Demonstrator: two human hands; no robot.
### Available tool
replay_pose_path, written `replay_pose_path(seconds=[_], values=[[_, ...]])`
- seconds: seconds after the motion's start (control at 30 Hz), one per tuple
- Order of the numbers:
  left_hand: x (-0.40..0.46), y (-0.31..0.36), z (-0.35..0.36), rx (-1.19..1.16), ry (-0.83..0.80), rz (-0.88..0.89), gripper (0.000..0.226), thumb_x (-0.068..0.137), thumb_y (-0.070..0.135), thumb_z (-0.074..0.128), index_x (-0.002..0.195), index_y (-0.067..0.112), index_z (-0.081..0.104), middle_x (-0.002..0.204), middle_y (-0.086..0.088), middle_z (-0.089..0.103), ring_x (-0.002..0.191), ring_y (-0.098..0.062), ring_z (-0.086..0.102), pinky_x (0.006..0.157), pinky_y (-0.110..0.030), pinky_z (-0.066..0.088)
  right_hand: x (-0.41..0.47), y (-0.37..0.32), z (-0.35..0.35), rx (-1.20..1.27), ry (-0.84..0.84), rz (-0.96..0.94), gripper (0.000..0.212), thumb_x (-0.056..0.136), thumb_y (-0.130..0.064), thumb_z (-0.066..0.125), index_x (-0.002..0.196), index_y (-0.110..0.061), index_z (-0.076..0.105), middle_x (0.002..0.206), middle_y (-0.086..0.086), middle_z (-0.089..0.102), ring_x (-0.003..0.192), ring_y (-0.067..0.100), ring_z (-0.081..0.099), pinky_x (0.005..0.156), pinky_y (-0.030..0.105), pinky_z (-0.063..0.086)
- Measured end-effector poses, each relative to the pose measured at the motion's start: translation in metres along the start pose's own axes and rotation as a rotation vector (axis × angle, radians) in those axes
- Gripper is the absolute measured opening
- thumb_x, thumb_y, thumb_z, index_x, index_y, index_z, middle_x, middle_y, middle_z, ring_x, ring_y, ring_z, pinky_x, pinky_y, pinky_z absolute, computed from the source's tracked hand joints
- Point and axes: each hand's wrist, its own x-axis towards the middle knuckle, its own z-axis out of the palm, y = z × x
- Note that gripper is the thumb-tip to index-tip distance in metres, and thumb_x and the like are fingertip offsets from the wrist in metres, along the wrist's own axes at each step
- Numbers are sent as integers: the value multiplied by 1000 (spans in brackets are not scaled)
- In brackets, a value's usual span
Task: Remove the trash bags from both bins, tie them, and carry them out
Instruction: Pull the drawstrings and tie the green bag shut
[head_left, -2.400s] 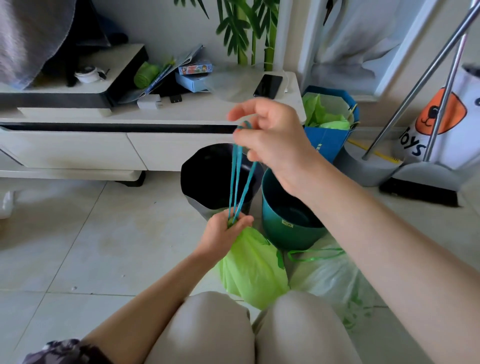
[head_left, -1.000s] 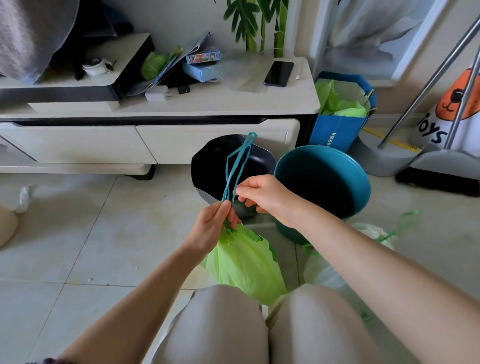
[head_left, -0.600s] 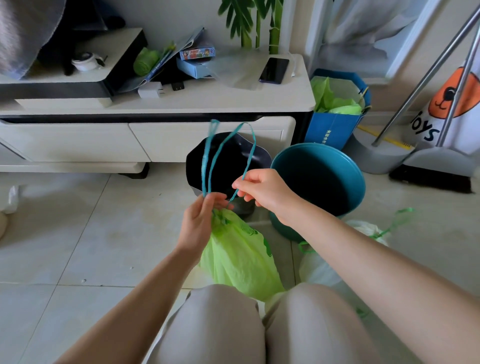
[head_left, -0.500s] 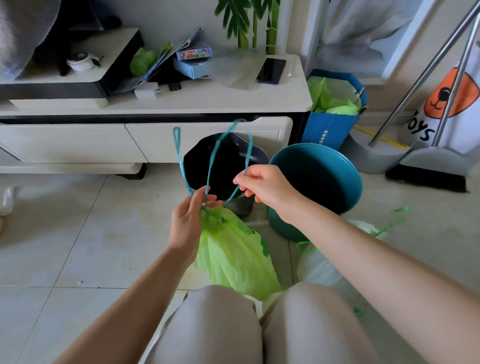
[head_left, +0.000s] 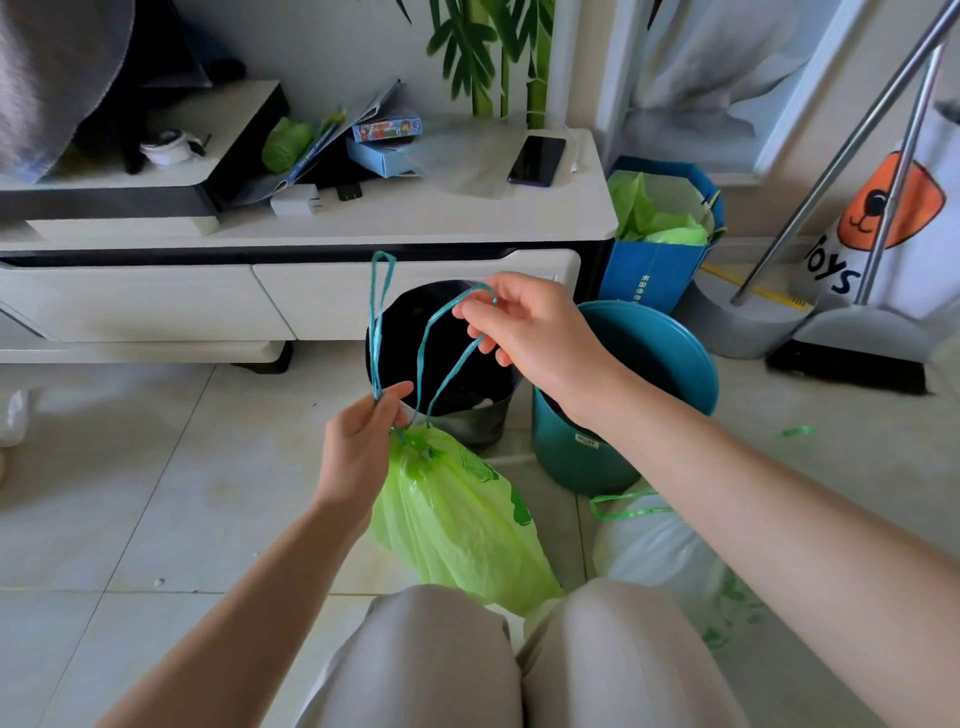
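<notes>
Now tying: green bag (head_left: 457, 519) hangs cinched below both hands, ready to knot.
Left hand (head_left: 358, 447): grip pinches one drawstring loop (head_left: 382, 322) at the bag's neck, steadying it.
Right hand (head_left: 540, 332): at 1 o'clock from the neck, grip pinches the other loop (head_left: 441, 338), lifted apart, likely to cross them.
Bins: black bin (head_left: 441, 410) and teal bin (head_left: 623, 415) at 12 o'clock, behind the bag.

A phone (head_left: 536, 160) lies on the cabinet (head_left: 363, 218); probably a broom (head_left: 852, 358) right.
</notes>
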Motion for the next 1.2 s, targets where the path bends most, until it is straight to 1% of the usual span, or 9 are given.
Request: replay_pose_path(seconds=[0.17, 0.4, 0.53, 0.63, 0.73, 0.87, 0.97, 1.07, 1.2], values=[[-2, 4, -2, 271, -132, 58, 22, 96, 24, 53, 80, 17, 66, 62, -6, 36, 49, -9, 29, 46, -19, 26, -3, -10, 1, 125, -67, 22, 16, 90, -4, 53, 84, -9, 67, 67, 2, 56, 55, 12, 48, 49, 23, 38], [-12, 17, 6, 682, -505, 112, 39, 92, 9, 42, 105, 37, 65, 54, 10, 40, 44, -6, 36, 46, -23, 30, -1, -22, 3, 28, -75, -33, 17, 88, 2, 52, 92, 3, 69, 71, 5, 60, 57, 13, 56, 60, 30, 56], [-23, 28, 8, 689, -587, 129, 32, 89, 9, 46, 113, 17, 67, 77, 5, 56, 58, -7, 48, 57, -19, 42, 5, -25, 5, 77, -37, -13, 17, 88, 4, 51, 93, 5, 67, 73, 8, 61, 61, 17, 62, 67, 34, 61], [-24, 26, 10, 685, -571, 176, 20, 94, 23, 54, 97, 17, 73, 72, 10, 61, 66, -8, 57, 68, -23, 50, 9, -20, 8, 235, -94, 87, 15, 90, 4, 54, 101, 3, 64, 85, 12, 61, 69, 19, 64, 72, 34, 61], [-19, 18, 10, 546, -570, 94, 32, 97, 24, 52, 73, 26, 74, 62, 11, 56, 59, -4, 47, 65, -22, 42, 13, -11, 8, 230, -110, 180, 24, 91, 2, 55, 115, 2, 58, 97, 15, 61, 76, 22, 68, 76, 37, 61], [-15, 12, 6, 465, -591, 71, 39, 98, 20, 48, 62, 18, 62, 67, -3, 51, 65, -11, 46, 67, -31, 40, 21, 6, 4, -117, -47, 119, 25, 90, -7, 53, 115, -7, 57, 97, 10, 67, 84, 21, 71, 81, 39, 60], [-16, 11, 7, 336, -586, 10, 43, 100, 16, 44, 59, 19, 55, 59, 9, 50, 60, -7, 44, 64, -24, 37, 12, 23, 10, -607, -255, 33, 32, 91, -26, 53, 103, 1, 64, 95, 19, 71, 88, 30, 67, 88, 42, 52], [-17, 12, 8, 227, -574, -27, 42, 101, 17, 42, 60, 15, 52, 58, 7, 42, 62, -12, 41, 63, -21, 36, -3, 41, 15, -767, -432, 67, 43, 96, -36, 46, 88, 4, 63, 81, 19, 69, 74, 28, 62, 72, 36, 49], [-16, 11, 4, 155, -539, -70, 43, 100, 16, 46, 62, 22, 66, 58, 5, 46, 65, -16, 45, 64, -22, 39, -11, 48, 8, -733, -420, 67, 46, 100, -33, 42, 76, -1, 66, 49, -4, 48, 47, 8, 45, 50, 21, 31]])
